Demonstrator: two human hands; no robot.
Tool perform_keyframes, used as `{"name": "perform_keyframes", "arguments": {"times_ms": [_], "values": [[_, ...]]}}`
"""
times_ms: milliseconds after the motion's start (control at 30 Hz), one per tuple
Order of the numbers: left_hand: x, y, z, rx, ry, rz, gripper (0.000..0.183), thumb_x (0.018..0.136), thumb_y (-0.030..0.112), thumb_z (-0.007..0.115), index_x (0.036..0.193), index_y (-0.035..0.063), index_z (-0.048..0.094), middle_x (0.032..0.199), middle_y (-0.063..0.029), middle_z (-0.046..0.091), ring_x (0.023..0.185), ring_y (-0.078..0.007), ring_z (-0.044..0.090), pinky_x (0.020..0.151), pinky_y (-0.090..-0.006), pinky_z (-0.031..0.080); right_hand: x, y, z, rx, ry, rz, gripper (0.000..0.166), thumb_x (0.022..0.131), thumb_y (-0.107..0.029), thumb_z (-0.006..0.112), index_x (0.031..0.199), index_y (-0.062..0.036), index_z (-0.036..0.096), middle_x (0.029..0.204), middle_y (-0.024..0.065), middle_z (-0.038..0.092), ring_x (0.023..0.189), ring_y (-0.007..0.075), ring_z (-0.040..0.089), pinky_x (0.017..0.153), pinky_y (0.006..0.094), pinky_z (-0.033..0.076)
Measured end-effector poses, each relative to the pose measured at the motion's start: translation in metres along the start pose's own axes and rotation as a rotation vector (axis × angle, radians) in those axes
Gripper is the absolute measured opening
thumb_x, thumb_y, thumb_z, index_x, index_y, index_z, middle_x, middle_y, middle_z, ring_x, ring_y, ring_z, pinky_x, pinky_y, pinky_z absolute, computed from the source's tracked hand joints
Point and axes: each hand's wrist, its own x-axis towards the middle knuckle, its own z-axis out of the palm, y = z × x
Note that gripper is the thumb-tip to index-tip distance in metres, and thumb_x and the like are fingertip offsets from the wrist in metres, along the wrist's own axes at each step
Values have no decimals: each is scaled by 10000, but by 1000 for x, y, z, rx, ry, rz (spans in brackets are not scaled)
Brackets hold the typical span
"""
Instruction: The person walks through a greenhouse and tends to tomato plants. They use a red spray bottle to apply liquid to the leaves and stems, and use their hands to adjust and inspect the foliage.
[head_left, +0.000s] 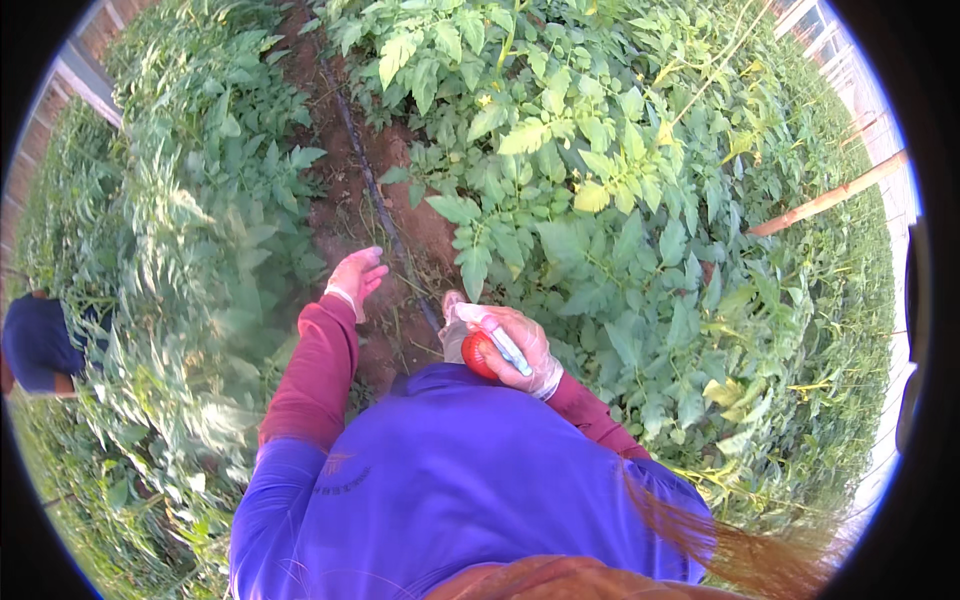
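My left hand (360, 279), in a thin clear glove, is held over the soil path (367, 225) with its fingers apart and nothing in it. In front of my belly, my right hand (517, 349), also gloved, grips a round red object (478, 356) together with a slim white-and-pink tool (504, 343) like a pen or small sprayer. I cannot tell exactly what either one is. Tomato plants (585, 150) with a few yellow flowers stand close beyond the right hand. Below it a shoe partly shows.
A black drip irrigation hose (367, 169) runs along the path. Dense leafy plants (217, 112) line the left side. A wooden stake (829, 193) slants out at the right. At the far left, a person in dark blue (41, 345) is among the plants.
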Motion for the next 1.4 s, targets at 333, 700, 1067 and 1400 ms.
{"name": "perform_keyframes", "arguments": {"times_ms": [333,700,1067,1400], "values": [[96,116,-40,-177,322,160,621,927,157,588,1483,211,318,1226,-67,516,1128,-305,603,873,-373,478,172,112,-23,103,43,-120,429,776,21,625,1199,-38,575,1205,178,633,971,309,660,830,375,535],[252,197,-87,-36,94,26,417,965,307,532,1330,105,544,1217,-49,634,1058,-175,619,888,-315,475,255,199,-6,-162,20,124,402,743,-2,658,1133,-51,572,1169,170,656,985,327,668,825,395,541],[399,370,-148,-97,-27,177,621,1004,556,356,1116,5,619,1099,-119,676,889,-203,615,845,-335,489,378,269,116,-105,32,445,493,784,9,605,1268,-66,550,1208,158,633,1022,351,638,878,375,507],[529,458,-166,-155,199,218,548,955,296,567,1451,138,395,1429,-77,483,1126,-239,595,919,-335,451,473,276,107,-276,262,493,392,780,21,590,1162,-62,564,1210,160,647,1036,308,658,872,365,527]]}}
